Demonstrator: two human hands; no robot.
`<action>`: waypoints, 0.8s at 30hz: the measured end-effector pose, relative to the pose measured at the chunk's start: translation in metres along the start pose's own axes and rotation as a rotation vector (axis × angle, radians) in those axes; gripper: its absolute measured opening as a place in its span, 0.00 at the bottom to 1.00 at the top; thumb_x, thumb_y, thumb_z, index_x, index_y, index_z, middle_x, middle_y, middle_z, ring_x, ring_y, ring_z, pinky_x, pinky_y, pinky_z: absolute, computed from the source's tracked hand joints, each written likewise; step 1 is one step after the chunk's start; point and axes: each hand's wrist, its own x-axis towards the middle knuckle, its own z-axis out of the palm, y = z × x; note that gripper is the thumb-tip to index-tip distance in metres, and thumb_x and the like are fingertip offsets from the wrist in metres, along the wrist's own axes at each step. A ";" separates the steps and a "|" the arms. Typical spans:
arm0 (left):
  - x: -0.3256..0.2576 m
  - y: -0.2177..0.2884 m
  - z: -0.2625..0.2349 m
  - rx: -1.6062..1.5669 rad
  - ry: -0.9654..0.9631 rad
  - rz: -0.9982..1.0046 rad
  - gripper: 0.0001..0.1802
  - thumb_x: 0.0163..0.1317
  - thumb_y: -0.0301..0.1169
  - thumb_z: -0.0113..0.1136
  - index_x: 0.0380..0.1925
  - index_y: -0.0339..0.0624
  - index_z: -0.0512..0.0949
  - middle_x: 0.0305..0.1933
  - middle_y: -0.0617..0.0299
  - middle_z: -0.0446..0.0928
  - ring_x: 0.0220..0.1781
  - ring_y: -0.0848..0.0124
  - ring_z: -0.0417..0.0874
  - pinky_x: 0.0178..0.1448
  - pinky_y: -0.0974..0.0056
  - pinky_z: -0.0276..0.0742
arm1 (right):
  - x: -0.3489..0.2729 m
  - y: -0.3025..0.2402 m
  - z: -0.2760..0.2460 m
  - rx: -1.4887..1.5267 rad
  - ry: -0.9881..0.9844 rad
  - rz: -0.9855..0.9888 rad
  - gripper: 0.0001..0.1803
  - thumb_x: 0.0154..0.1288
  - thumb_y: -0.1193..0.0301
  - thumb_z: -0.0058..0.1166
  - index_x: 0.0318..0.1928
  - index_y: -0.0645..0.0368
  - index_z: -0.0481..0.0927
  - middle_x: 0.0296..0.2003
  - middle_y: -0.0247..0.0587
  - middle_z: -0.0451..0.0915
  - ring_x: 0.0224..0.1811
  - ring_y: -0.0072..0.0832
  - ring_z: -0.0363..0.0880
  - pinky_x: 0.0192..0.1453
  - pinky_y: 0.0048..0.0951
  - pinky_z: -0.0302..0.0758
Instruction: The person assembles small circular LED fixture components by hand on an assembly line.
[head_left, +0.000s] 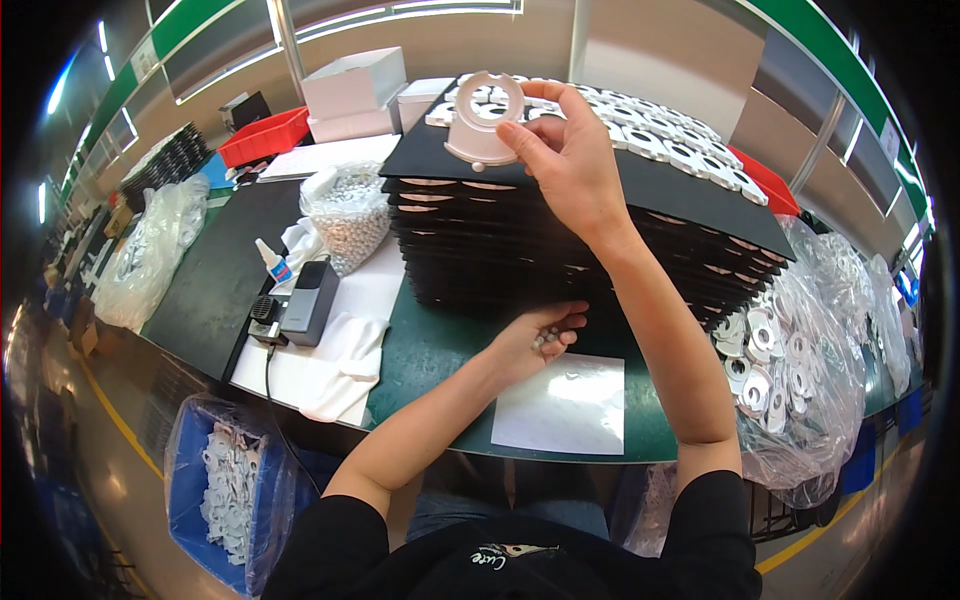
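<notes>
Raised over the near left corner of the top black board, my right hand (578, 165) pinches a flat white plastic part (468, 142) with a round ring at its upper end. A small white knob shows at the part's lower edge. Rows of similar white ring parts (655, 140) lie across that board, which tops a tall stack of black boards (470, 250) with white parts between the layers. My left hand (518, 345) is cupped, palm up, in front of the stack, with several small white beads (550, 337) in its curled fingers. Beneath it lies a shiny white sheet (560, 410).
To the left stand a clear bag of white beads (345, 215), a small glue bottle (271, 262) and a grey box-shaped device (311, 302). A plastic bag of white parts (770, 370) sits right. A lined blue bin (187, 490) stands low left; white boxes (355, 88) stand behind.
</notes>
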 end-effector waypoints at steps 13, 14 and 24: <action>0.003 -0.003 -0.008 -0.007 -0.003 -0.010 0.21 0.57 0.14 0.41 0.53 0.31 0.66 0.45 0.50 0.70 0.32 0.72 0.69 0.23 0.78 0.61 | 0.028 0.007 0.013 -0.073 -0.053 0.158 0.20 0.57 0.70 0.59 0.47 0.70 0.73 0.25 0.45 0.80 0.26 0.24 0.77 0.33 0.23 0.71; 0.003 -0.003 -0.007 -0.006 -0.003 -0.009 0.21 0.57 0.14 0.41 0.53 0.31 0.66 0.45 0.50 0.70 0.32 0.72 0.69 0.23 0.78 0.61 | 0.032 0.012 0.017 -0.072 -0.053 0.157 0.20 0.57 0.70 0.59 0.47 0.70 0.73 0.25 0.45 0.80 0.26 0.24 0.77 0.33 0.23 0.71; 0.001 -0.007 -0.003 0.040 0.041 -0.013 0.14 0.67 0.35 0.49 0.44 0.35 0.69 0.35 0.52 0.76 0.21 0.77 0.68 0.16 0.79 0.58 | 0.064 0.010 0.037 -0.300 -0.389 0.483 0.18 0.58 0.65 0.57 0.36 0.72 0.79 0.29 0.47 0.80 0.26 0.25 0.81 0.31 0.21 0.77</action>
